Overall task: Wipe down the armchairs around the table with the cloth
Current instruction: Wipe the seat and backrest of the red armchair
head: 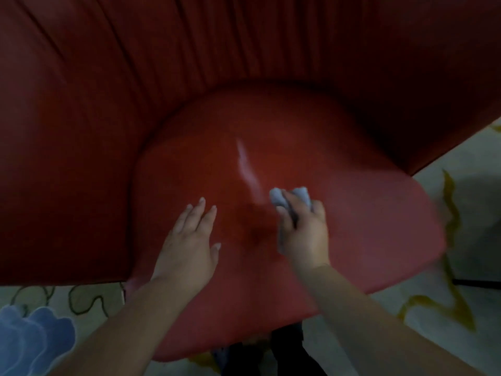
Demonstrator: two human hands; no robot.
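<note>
A pale blue cloth [291, 198] is bunched in the grip of the right hand [303, 232], whose fingers are curled round it, and it is pressed onto the seat cushion [352, 213] of a red armchair [67, 172], slightly right of the cushion's middle. The left hand [189, 240] is laid flat on the same cushion with straight, spread fingers; nothing is held by it. A pale streak [246, 169] is seen on the cushion just beyond the cloth, its long axis running from the cloth towards the pleated backrest [244, 36]. The streak lies ahead of the right hand and nearer to it than to the left, so 1 forward stroke is judged the likely next move. Patterned carpet [461, 308] shows beside the cushion.
</note>
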